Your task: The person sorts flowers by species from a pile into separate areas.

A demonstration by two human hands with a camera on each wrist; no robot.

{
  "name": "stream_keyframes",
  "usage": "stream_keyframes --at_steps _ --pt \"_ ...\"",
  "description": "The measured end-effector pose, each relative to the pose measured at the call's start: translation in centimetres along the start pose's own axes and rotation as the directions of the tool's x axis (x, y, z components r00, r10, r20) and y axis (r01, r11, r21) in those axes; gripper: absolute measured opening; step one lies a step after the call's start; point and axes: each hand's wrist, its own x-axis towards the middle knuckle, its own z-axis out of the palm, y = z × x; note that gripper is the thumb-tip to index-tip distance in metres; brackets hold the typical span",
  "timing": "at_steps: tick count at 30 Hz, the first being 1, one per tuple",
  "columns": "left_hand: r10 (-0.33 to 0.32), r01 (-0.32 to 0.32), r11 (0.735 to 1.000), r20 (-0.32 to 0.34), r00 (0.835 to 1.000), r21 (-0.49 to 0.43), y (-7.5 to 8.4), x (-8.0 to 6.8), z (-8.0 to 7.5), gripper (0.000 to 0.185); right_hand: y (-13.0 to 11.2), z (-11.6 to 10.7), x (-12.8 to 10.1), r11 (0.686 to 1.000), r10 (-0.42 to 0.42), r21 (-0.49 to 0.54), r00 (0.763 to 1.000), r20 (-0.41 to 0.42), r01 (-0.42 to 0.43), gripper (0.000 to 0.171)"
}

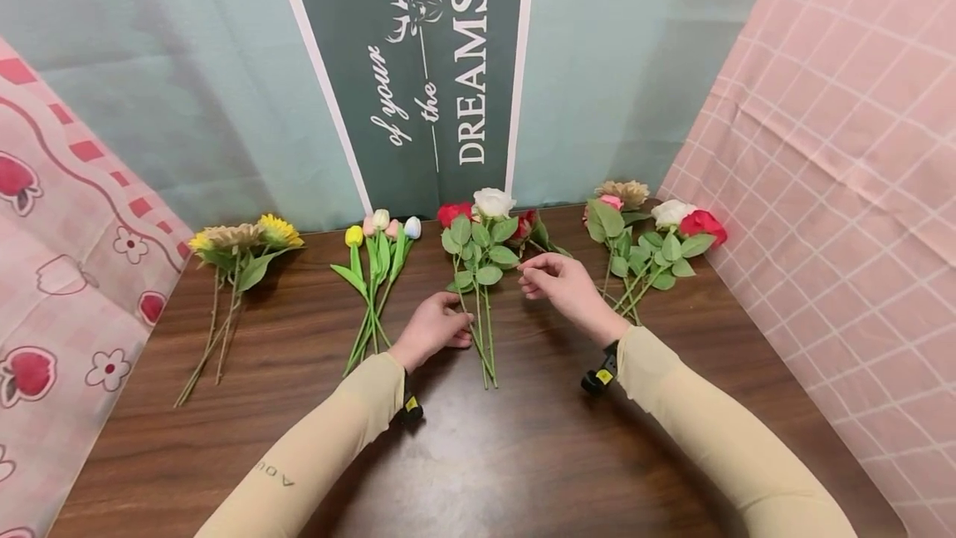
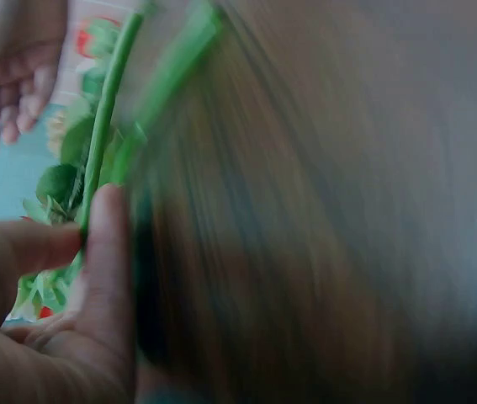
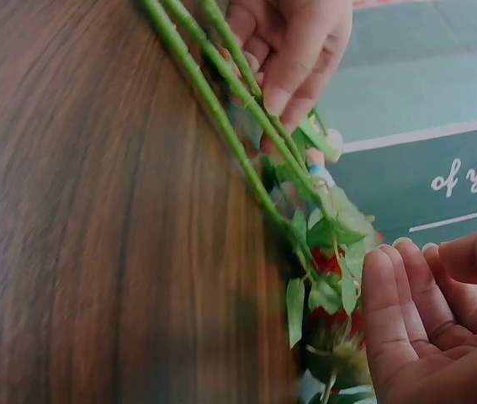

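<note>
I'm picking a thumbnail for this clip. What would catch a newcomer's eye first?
Four bunches of flowers lie in a row on the dark wooden table. The rose bunch in the middle draws the eye: the left hand grips its stems, and the right hand hovers by its leaves. Behind stands a green banner reading DREAMS.

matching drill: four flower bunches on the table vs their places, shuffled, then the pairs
1. sunflowers
2. tulips
3. roses
4. mixed bunch

a. far right, untouched
b. between the two hands
c. far left
d. just left of the left hand

Pairs: 1-c, 2-d, 3-b, 4-a
</note>
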Motion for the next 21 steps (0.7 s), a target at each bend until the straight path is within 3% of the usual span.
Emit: stream_keyframes --at_steps 2,6,12,18,21 --pt "0.025 -0.025 0.992 0.002 1.0 0.127 0.0 0.2 -0.2 0.059 0.3 -0.5 -0.1 1.0 0.009 -0.006 1.0 -0.002 -0.009 0.03" --pt "0.06 -0.061 0.945 0.013 0.998 0.321 0.1 0.5 -0.3 0.063 0.7 -1.3 -0.2 0.999 0.019 -0.041 1.0 -0.005 -0.019 0.033" --pt "0.07 -0.075 0.886 0.027 0.997 0.457 0.3 0.4 -0.5 0.064 1.1 -3.2 -0.3 0.995 0.01 -0.098 0.999 -0.05 -0.015 0.03" --pt "0.08 -0.089 0.83 0.04 0.996 0.55 0.8 0.0 -1.0 0.059 1.4 -6.5 -0.8 0.99 0.014 -0.135 0.993 -0.119 -0.03 0.029" --pt "0.135 -0.121 0.775 0.025 0.991 0.62 1.3 -0.3 -1.1 0.053 1.5 -8.4 -1.1 0.985 0.018 -0.168 0.988 -0.156 -0.044 0.033"
